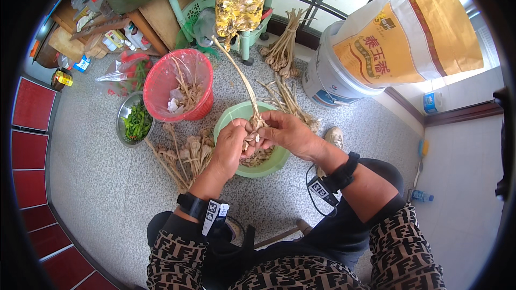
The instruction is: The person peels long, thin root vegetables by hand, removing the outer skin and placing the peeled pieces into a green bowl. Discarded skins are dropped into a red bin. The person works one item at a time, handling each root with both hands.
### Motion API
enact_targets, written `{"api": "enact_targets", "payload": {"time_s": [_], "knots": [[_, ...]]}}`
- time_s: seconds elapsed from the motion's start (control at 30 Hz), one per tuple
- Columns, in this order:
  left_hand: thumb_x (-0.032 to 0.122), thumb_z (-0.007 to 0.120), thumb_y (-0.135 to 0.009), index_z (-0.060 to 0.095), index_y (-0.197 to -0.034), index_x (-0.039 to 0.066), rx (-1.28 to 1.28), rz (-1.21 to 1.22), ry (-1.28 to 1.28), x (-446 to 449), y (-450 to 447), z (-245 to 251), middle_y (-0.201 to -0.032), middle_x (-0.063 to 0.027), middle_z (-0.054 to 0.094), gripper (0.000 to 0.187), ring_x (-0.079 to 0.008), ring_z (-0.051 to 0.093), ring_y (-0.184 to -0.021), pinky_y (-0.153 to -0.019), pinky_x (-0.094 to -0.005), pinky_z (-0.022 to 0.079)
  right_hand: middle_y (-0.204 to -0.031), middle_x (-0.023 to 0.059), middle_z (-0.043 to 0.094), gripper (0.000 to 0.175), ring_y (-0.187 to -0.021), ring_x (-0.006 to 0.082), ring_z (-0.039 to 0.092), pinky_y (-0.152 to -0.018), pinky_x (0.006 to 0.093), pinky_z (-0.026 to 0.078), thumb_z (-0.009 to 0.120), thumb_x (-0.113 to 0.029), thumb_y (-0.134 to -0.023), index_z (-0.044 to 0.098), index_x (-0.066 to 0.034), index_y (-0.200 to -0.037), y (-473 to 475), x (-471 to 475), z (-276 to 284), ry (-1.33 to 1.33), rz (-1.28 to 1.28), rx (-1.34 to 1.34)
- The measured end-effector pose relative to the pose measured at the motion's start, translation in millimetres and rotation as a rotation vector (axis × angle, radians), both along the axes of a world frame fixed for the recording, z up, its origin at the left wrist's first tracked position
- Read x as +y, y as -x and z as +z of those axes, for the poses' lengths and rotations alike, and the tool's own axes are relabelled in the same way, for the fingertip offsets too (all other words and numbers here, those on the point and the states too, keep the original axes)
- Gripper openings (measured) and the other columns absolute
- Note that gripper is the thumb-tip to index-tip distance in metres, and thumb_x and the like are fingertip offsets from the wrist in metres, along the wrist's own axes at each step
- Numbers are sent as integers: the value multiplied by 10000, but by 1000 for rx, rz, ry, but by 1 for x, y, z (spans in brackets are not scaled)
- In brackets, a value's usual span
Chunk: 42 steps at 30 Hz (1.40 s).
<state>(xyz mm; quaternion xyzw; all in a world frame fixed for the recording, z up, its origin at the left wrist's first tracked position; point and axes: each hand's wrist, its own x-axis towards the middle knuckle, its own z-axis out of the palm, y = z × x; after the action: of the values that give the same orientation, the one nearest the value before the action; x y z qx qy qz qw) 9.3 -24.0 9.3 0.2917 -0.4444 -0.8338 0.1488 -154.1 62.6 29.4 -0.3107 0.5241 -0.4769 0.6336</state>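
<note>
Both my hands meet over a light green plastic basin [278, 161], around a dried garlic head [258, 123] whose long dry stalk points up and away. My left hand [230, 143] is cupped, with several garlic cloves [250, 139] at its fingers. The fingers and thumb of my right hand [288, 133] grip the head's base from the other side. Below, the basin holds loose cloves or skins [258, 158], partly hidden by my hands. Left of the basin lies a pile of garlic with stalks [195, 153].
A red plastic basket [207, 98] with a liner holds dry stalks and scraps. Beside it stands a metal bowl of green peppers [137, 123]. More garlic bundles [282, 56] lie by the rack [245, 46]. A white bucket [318, 76] bears a large printed sack [407, 36].
</note>
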Motion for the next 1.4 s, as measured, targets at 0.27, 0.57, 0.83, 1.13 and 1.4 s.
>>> {"api": "enact_targets", "payload": {"time_s": [0.27, 0.57, 0.83, 1.13, 1.4], "knots": [[174, 449, -998, 461, -1020, 41, -121, -44, 153, 6, 6, -11, -823, -58, 580, 136, -96, 570, -644, -473, -218, 363, -929, 83, 629, 256, -772, 132, 621, -699, 259, 532, 589, -62, -912, 557, 67, -1131, -5, 1, 6, -19, 35, 266], [82, 401, -914, 441, -1036, 60, -199, 89, 235, 18, 11, -19, -804, -29, 539, 130, -67, 476, -589, -503, -241, 430, -894, 131, 634, 274, -710, 163, 662, -637, 284, 541, 594, -49, -888, 558, 94, -1119, -21, 5, -3, 8, 8, 534], [89, 385, -942, 470, -1023, 87, -18, 62, -73, 3, 4, -12, -797, -28, 538, 118, -56, 463, -586, -453, -210, 349, -861, 86, 649, 253, -712, 123, 622, -658, 251, 519, 571, -65, -921, 558, 65, -1137, -10, 3, -4, -39, -66, 202], [155, 517, -957, 478, -869, 89, 29, 72, -150, 4, 4, -12, -720, -22, 528, 117, -69, 418, -517, -436, -194, 276, -868, 70, 637, 242, -725, 116, 608, -667, 244, 513, 546, -113, -955, 559, 56, -1127, -7, 0, -9, -80, -182, -21], [257, 538, -972, 538, -1039, 43, -90, -20, 18, 3, 8, -5, -828, -30, 588, 225, -70, 524, -593, -474, -185, 353, -870, 59, 638, 230, -720, 103, 584, -662, 237, 498, 550, -108, -954, 576, 47, -1122, -6, 0, -9, -37, -68, 147]]}}
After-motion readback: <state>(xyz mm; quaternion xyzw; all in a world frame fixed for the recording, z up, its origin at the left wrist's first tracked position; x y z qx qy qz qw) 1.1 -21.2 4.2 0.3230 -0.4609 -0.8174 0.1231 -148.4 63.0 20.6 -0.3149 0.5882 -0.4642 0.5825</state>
